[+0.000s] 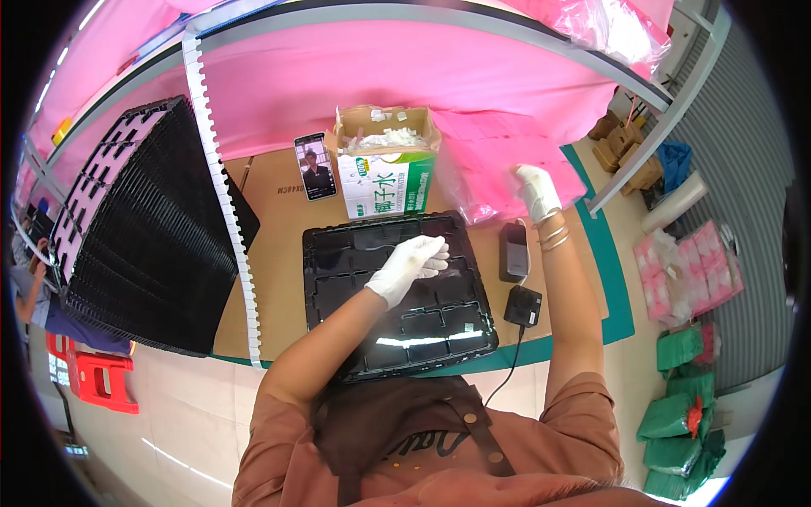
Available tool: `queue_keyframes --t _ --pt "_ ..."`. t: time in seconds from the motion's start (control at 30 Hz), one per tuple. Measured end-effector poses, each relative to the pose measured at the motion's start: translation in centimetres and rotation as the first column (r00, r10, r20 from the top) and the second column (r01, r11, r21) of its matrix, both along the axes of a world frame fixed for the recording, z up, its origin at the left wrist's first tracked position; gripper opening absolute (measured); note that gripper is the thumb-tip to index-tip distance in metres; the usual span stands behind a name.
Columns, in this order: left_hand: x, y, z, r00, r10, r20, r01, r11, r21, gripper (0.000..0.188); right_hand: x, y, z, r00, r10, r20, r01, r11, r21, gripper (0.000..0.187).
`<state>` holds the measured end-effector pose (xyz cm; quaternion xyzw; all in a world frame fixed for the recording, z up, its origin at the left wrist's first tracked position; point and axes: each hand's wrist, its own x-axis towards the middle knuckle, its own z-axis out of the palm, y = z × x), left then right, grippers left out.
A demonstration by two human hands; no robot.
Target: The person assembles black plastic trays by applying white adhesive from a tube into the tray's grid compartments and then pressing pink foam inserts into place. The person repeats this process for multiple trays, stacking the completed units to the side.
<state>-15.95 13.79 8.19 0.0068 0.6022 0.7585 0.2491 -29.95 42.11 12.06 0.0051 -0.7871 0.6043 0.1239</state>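
A black plastic tray (380,296) with molded recesses lies flat in front of me on the cardboard-covered table. Over its middle hovers or rests my left hand (407,269) in a white glove, fingers loosely bent and a little apart, nothing seen in them. My right hand (537,191), also gloved, reaches over the stack of pink plastic sheets (481,152) at the back right. Its fingers are bent together at the top sheet; the fingertips are partly blurred.
Behind the tray stand a phone (317,169) and an open carton (380,186) of white scraps. A black box-shaped device (514,252) and a corded black adapter (523,306) lie right of the tray. Stacked black trays (152,237) stand left, beyond a white notched post (221,186).
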Motion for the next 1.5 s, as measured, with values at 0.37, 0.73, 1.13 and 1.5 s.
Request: queue_keyframes --t 0.37,0.73,1.13,1.5 --pt "2.0 -1.0 1.2 0.929 -0.087 0.360 -0.153 0.796 0.586 0.078 14.5 -9.4 4.2 0.812 0.559 -0.166 -0.408 0.748 0.524 0.026" --pt "11.7 -13.4 -4.1 0.866 0.500 -0.019 -0.497 0.855 -0.146 0.056 23.0 -13.9 -5.3 0.788 0.605 0.115 -0.585 0.678 0.446 0.025" --pt "10.9 -12.2 -1.6 0.823 0.383 -0.419 -0.524 0.799 -0.297 0.065 17.6 -9.9 -9.4 0.982 -0.079 0.173 -0.101 0.555 0.826 0.043" --pt "10.8 -16.7 -7.4 0.758 0.345 -0.553 -0.644 0.526 -0.555 0.070 17.6 -11.1 -11.1 0.985 -0.071 0.158 -0.075 0.644 0.761 0.029"
